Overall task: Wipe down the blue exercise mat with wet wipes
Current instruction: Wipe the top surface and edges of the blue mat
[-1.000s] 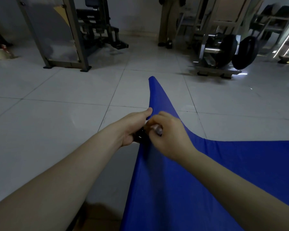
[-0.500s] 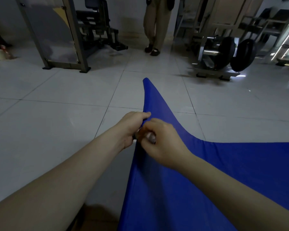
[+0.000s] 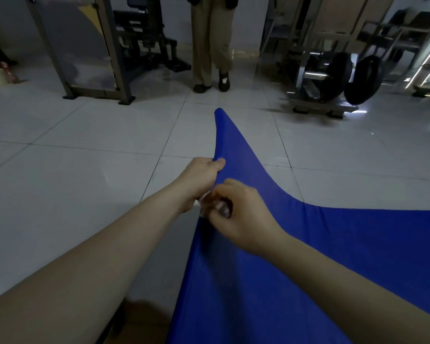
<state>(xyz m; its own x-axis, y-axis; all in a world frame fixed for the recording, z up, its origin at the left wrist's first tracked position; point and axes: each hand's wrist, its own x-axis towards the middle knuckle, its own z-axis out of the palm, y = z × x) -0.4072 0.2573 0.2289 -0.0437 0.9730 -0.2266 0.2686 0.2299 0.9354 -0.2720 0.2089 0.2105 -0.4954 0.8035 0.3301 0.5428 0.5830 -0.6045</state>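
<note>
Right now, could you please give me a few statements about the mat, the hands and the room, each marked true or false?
1. The left hand grips the mat's edge. True.
2. The mat is red. False: it is blue.
3. A person stands beyond the mat's far tip. True.
4. The right hand lies flat on the floor. False: its fingers are curled, pinching a small pale thing at the mat's edge.

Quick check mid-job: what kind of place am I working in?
Most likely a gym: black weight plates stand at the back right, a framed exercise machine stands back left, and the blue exercise mat lies on a tiled floor.
</note>
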